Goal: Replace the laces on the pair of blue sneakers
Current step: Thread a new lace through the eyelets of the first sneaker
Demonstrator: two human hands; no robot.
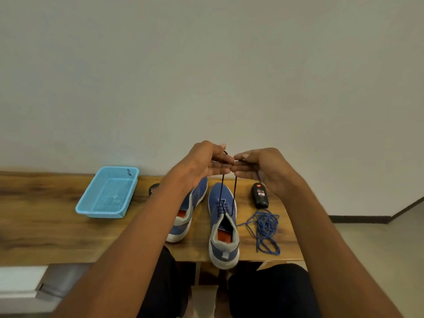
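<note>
Two blue sneakers stand on the wooden table [46, 235], toes away from me. The right sneaker [223, 226] carries a dark lace [234, 193] threaded through its eyelets; both lace ends run up taut to my hands. My left hand [204, 164] pinches one lace end above the shoe. My right hand [261, 168] pinches the other end, fingertips almost touching the left hand's. The left sneaker [187, 216] is partly hidden behind my left forearm. A loose heap of blue laces [265, 226] lies on the table right of the right sneaker.
A light blue mesh tray [107, 193] sits at the left of the table. A black bottle [260, 195] lies beyond the loose laces. A small dark object [153, 188] peeks out by my left forearm. The table's front edge runs just beneath the right sneaker's heel.
</note>
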